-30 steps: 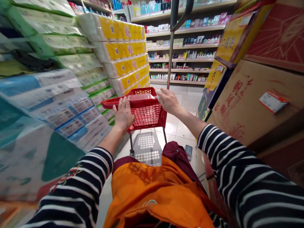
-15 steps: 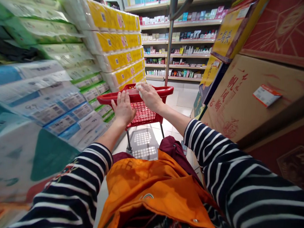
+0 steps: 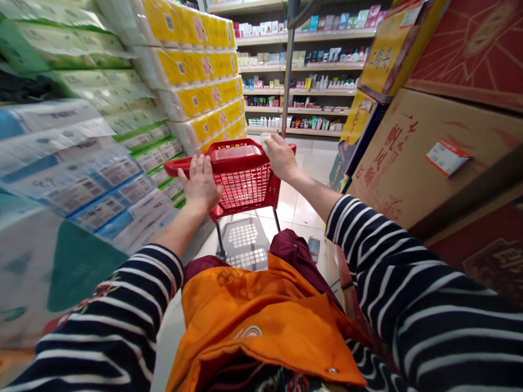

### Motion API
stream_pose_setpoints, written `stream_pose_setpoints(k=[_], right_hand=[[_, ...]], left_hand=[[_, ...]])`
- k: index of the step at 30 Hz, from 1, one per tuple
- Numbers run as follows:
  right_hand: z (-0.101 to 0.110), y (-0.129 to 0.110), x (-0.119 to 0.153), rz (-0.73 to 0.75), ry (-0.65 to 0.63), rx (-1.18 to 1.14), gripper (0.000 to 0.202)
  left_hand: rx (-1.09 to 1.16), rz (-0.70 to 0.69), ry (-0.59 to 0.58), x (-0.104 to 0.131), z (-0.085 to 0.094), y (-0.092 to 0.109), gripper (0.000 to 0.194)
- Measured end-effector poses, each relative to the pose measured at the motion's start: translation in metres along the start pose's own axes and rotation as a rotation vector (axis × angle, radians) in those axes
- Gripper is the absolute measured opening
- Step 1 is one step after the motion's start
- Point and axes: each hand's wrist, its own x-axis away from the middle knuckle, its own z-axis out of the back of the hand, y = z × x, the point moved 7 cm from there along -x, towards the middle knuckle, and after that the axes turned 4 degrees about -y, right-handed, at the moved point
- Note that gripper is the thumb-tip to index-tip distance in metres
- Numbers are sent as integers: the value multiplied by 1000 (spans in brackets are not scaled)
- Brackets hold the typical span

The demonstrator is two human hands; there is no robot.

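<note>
In front of me stands a red plastic shopping cart (image 3: pixel 243 189) with lattice sides and thin metal legs. My left hand (image 3: pixel 201 182) grips its near rim toward the left corner, fingers laid over the top and thumb on the near side. My right hand (image 3: pixel 282 156) is at the right end of the same rim. It is closed on a crumpled white cloth (image 3: pixel 267 139), which sticks out past the fingertips; whether it is cloth or paper is hard to tell. The palm hides part of it and of the rim.
Tall stacks of yellow-and-white tissue packs (image 3: pixel 197 68) and blue-and-white packs (image 3: pixel 103 179) line the left. Cardboard cartons (image 3: pixel 443 151) are piled at right. Behind the cart, a metal pole (image 3: pixel 288 82) rises before shelves (image 3: pixel 309 66) of small bottles and boxes. White tile floor (image 3: pixel 308 163) lies between.
My right hand has moved right along the rim with the white cloth, from near the middle to the right end. My left hand stays on the left part of the rim.
</note>
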Motion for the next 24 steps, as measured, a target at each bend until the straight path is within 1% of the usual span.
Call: stream_pose_setpoints(k=[2,5,6,7,8,10,14,16,17,19,22,24], right_hand=[[-13,-34,-2,81,-45,-1,37],[-32,-84,-3,238,-138,63,35],[-36,-94,-3,272,-163,94,35],[-38,-99,-4,289,-178,122,34],[-37,-99,-5,282,-179,143,33],[-29,-85,-8,220,-151,151,32],[-7,-31,-14,25,-84,72,33],[-5,-15,-16,-53,-75,50,33],[-6,-15,-16,-53,-72,56,34],[-14,-32,-17,15,-64,90,33],[-31,-76,-16,187,-86,130,30],[-38,-100,-12,286,-102,144,31]], left_hand=[[-2,4,4,0,0,5,78],[-3,-1,19,1,1,10,78],[-4,-9,23,2,1,11,78],[-6,-18,25,2,1,10,78],[-8,-21,28,3,1,8,78],[-15,-14,37,4,2,1,78],[-16,-13,37,5,2,-9,78],[-4,-3,29,4,1,-9,79],[1,7,30,4,1,-8,79],[3,15,37,4,1,-4,78],[-2,5,42,6,2,1,78],[-8,-2,47,8,3,0,77]])
